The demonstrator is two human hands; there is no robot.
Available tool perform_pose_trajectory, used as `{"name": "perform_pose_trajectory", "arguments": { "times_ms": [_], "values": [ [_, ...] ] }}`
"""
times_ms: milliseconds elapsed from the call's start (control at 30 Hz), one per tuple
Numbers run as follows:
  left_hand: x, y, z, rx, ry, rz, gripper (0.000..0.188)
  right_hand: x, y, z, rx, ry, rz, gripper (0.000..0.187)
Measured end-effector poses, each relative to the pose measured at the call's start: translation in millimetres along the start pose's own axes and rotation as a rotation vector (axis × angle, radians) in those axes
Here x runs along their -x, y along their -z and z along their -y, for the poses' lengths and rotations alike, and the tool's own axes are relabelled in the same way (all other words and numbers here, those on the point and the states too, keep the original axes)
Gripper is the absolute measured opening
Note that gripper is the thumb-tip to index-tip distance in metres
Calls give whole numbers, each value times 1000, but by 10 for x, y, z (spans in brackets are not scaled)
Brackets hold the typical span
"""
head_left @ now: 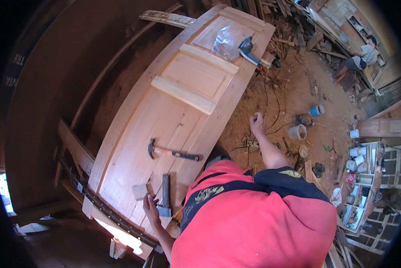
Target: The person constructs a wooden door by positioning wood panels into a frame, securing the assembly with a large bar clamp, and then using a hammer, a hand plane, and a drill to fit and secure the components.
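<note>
A long pale wooden panel door (138, 129) lies flat at my left. Over its near end is my left hand (151, 211), fingers bent but apart, beside a small flat greyish block (140, 192). Close to that hand rests a tool with a dark handle (166, 187) and a grey metal head. Farther up the door lies a claw hammer (172, 153) with an orange and black handle. My right hand (256, 125) is away from the door, above the dirt floor, with its fingers curled in; whatever they may hold is hidden.
Two loose wooden strips (182, 94) lie across the door. Beyond them are a clear plastic bag (226, 43) and a power drill (247, 50). Buckets (297, 132) and cords lie on the floor at right. Another person (365, 56) sits at the far right, near scrap wood.
</note>
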State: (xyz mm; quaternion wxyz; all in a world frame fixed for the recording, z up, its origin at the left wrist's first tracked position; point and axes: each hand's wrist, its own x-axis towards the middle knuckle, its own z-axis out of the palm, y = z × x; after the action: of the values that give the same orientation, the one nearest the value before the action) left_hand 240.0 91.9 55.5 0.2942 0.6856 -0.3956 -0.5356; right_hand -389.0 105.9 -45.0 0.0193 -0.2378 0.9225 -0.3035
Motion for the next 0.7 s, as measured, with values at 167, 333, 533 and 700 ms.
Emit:
{"name": "perform_pose_trajectory", "arguments": {
  "times_ms": [167, 333, 533, 700],
  "values": [
    [-488, -878, -25, -114, -141, -56, 39, -1669, -293, 773, 36, 432, 85, 43],
    [-302, -2383, -687, -448, -140, 208, 38, -3296, -673, 973, 294, 465, -27, 73],
    [93, -2867, -956, -473, 112, 168, 44, -4063, -982, 1119, 414, 238, 384, 79],
    [219, -2914, -860, -513, 143, 52, 45, -4196, -917, 1256, 402, 296, 469, 77]
  ]
}}
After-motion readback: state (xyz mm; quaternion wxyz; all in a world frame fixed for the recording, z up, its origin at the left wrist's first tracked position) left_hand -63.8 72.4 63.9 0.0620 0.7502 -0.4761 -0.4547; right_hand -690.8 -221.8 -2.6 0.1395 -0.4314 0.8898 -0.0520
